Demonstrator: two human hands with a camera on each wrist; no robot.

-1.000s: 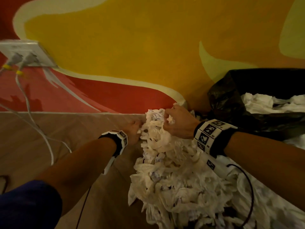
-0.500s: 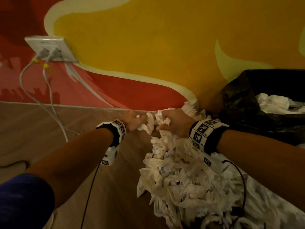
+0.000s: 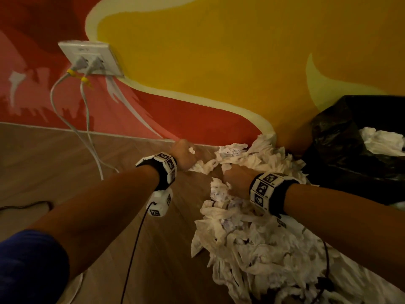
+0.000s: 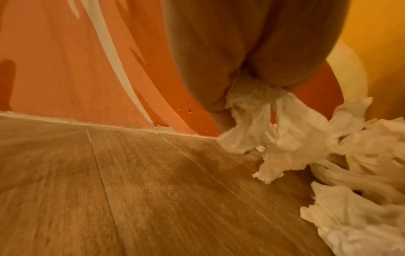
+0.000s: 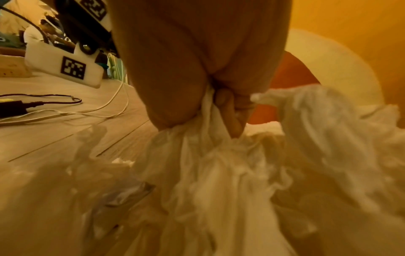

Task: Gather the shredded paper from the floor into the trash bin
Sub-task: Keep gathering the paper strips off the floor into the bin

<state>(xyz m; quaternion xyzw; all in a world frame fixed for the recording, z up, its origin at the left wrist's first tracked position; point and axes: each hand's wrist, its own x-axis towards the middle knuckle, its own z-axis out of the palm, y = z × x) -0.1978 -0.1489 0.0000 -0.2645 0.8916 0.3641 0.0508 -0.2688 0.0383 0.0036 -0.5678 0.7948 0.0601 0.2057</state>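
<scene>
A big heap of white shredded paper (image 3: pixel 252 233) lies on the wooden floor along the wall, reaching toward me. My left hand (image 3: pixel 185 153) grips a small bunch of strips (image 4: pixel 263 117) at the heap's left edge, close to the wall. My right hand (image 3: pixel 237 179) has its fingers (image 5: pixel 232 114) curled round a thick clump of paper (image 5: pixel 208 164) in the heap's upper part. The trash bin (image 3: pixel 341 154), lined with a black bag, stands at the right against the wall with white paper (image 3: pixel 381 140) inside.
A white wall socket (image 3: pixel 92 59) with two plugs sits at upper left; its grey cables (image 3: pixel 87 132) trail down onto the floor. A dark cable and adapter (image 5: pixel 19 105) lie on the floor to the left. The painted wall stands right behind the heap.
Both hands have drawn apart, the left one moving left with its bunch of strips. The right hand has sunk lower into the heap. The view has shifted right and down.
</scene>
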